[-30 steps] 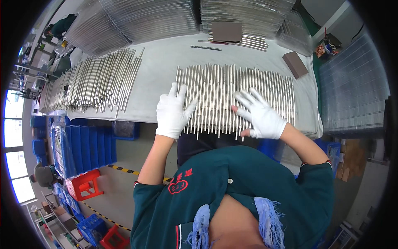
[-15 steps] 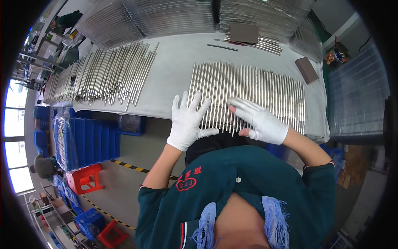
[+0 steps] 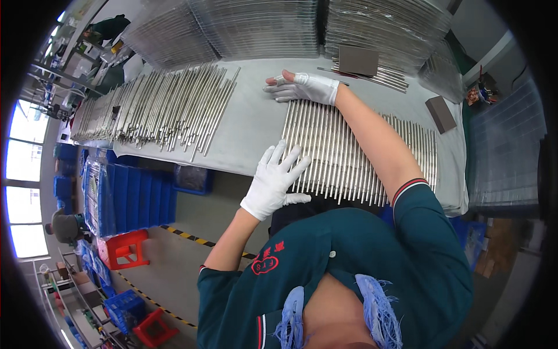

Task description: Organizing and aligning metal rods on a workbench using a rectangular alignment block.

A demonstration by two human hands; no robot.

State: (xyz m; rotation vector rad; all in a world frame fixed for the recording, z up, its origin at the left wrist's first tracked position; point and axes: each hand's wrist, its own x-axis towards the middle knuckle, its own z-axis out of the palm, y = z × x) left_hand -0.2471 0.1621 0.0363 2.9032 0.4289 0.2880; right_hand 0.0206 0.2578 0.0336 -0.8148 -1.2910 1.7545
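A row of slim silver metal rods [image 3: 325,157] lies side by side on the table in front of me, near ends sticking out past the front edge. My left hand [image 3: 273,181], in a white glove, rests with fingers spread at the row's left side, by the near ends. Across the row reaches my right arm. My right hand [image 3: 308,88], gloved in white with the thumb tip bare, is at the far ends of the leftmost rods, fingers stretched out to the left. Neither hand grips anything that I can see; the right hand and forearm hide some rods.
A second, looser heap of rods [image 3: 168,110] lies to the left on the white-covered table [image 3: 247,139]. At the back stand stacks of clear plastic trays [image 3: 261,29]. One brown block [image 3: 358,60] rests on several rods; another brown block [image 3: 440,114] sits right. Blue crates [image 3: 139,198] stand lower left.
My right hand has gone from the near part of the row to its far left ends. The left hand stays beside the near ends, fingers spread. The view has shifted slightly.
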